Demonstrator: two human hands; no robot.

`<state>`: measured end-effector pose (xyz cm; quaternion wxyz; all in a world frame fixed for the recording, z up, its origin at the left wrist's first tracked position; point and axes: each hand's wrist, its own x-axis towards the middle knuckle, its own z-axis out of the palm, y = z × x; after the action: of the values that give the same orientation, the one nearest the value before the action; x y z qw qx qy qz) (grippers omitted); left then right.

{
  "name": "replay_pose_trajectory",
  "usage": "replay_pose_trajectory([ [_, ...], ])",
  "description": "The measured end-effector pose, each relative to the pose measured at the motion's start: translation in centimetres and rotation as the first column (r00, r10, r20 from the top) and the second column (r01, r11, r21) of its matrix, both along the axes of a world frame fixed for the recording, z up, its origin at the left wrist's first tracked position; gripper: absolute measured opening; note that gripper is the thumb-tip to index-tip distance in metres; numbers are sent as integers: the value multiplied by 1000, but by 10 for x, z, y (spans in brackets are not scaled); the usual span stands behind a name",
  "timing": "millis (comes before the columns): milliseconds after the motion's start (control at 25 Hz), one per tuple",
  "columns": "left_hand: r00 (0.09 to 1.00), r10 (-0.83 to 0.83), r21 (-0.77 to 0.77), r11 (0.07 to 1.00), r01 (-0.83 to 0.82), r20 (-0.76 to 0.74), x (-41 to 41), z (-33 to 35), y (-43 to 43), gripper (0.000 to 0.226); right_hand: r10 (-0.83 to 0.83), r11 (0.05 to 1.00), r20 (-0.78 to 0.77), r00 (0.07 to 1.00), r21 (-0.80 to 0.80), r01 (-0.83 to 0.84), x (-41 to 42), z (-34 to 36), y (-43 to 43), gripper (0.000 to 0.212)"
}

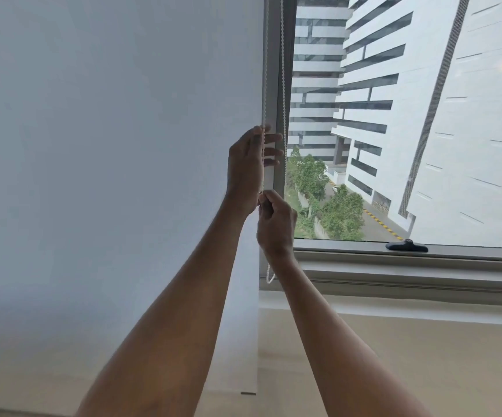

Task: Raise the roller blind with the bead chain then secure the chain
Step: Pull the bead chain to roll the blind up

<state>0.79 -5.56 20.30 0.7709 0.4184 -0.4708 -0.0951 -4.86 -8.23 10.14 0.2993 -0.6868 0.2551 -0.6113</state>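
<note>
Two bare forearms rise from the 6 o'clock edge of the view toward the middle. The right hand (275, 225) is the lower one; its grip is closed into a loose fist, thumb and forefinger pinched together on the bead chain (265, 70) just below the wrist of the other hand. Beneath that fist the chain drops behind the forearm, and its bottom loop shows at about 6 o'clock from the hand, hanging free in front of the lower window frame (394, 273).

The left hand (248, 167) is above, at 11 o'clock from the right hand. Its grip is only partly closed: the palm faces the window, the chain's near strand runs down across the palm, and the fingers (270, 152) curl round it with gaps between them, their tips against the pale upright frame post. Whether they press the chain tightly cannot be told.

The second strand of chain hangs just to the 3 o'clock side of the post, untouched.

The roller blind (108, 145) fills everything from 12 to 9 o'clock, lowered, its bottom bar (248, 393) well below the sill.

Farther off, a dark window handle (407, 246) lies on the frame at 3 o'clock. Through the glass are white buildings (394, 85) and green trees (339, 212).
</note>
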Motion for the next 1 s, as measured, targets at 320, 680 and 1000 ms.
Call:
replay_pose_trajectory([
  [320,998,12,-74,997,-17,-68,-15,7,-7,35,-10,1000,-35,999,-11,10,-9,-21,1,38],
  [680,996,58,95,994,-51,-65,-9,-49,-3,29,51,995,-229,972,92,-30,-27,-20,-5,38],
  [1000,995,84,251,966,-68,-51,-4,-118,5,30,141,990,54,989,-14,-140,-2,113,-14,29],
])
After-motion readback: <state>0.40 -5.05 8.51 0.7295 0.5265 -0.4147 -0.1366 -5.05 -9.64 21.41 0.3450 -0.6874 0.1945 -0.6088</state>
